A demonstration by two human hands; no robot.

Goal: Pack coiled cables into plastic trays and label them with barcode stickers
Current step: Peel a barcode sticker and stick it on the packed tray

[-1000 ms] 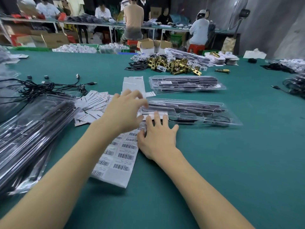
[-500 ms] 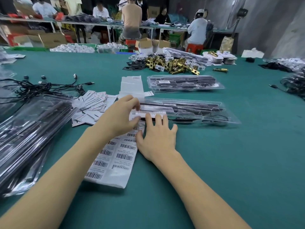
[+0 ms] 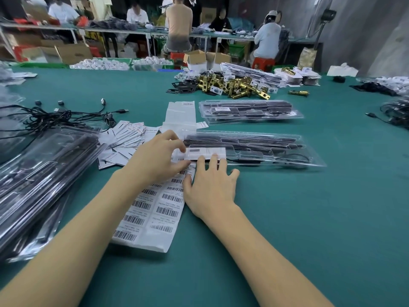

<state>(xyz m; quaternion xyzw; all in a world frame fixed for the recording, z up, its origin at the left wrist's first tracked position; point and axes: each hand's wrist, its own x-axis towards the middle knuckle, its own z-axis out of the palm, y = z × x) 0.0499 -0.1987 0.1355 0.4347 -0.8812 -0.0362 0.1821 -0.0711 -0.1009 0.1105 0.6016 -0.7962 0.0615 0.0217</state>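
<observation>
Head view showed, at far left on the green tabletop (image 3: pixel 309 218), a heap of clear packed trays (image 3: pixel 39 173), then loose black cables (image 3: pixel 55 117) and scattered white cards (image 3: pixel 126 138). The left hand (image 3: pixel 157 160) pinched a white barcode sticker (image 3: pixel 205 152) in a narrow grip against the near tray (image 3: pixel 276 151), above the barcode sticker sheet (image 3: pixel 152 209). The right hand (image 3: pixel 210 185) lay flat, fingers straight, its fingertips touching that tray's edge; another filled tray (image 3: pixel 250 111) sat behind.

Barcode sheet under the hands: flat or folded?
Flat. The barcode sheet lies spread on the green table; its far end is hidden under both hands.
</observation>
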